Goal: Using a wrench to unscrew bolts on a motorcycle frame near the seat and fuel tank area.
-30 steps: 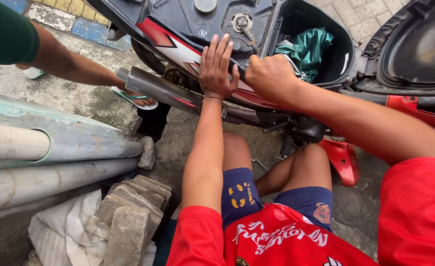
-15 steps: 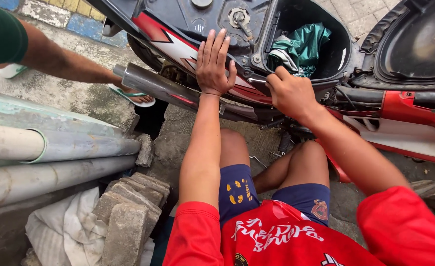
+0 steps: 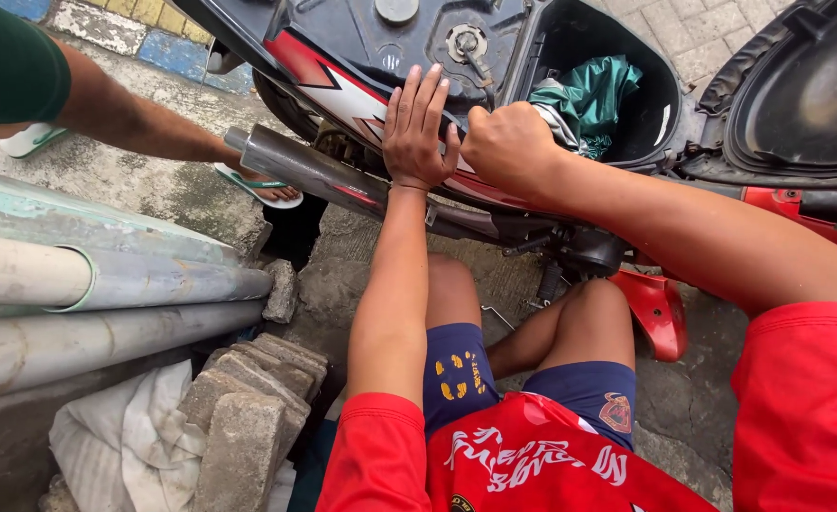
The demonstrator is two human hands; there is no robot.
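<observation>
Pressing flat against the red and white side panel of the scooter, the left hand lies open with fingers spread, gripping nothing; the right hand is closed in a fist just beside it, at the panel's upper edge, though what its grip encloses cannot be told. The seat is already raised and the storage bay stands open with a green cloth inside; the panel seems still attached. The chrome exhaust pipe runs just below the hands. Another person's arm reaches in from the left, near a sandalled foot. Grey pipes and stacked paving blocks crowd the ground to the left
</observation>
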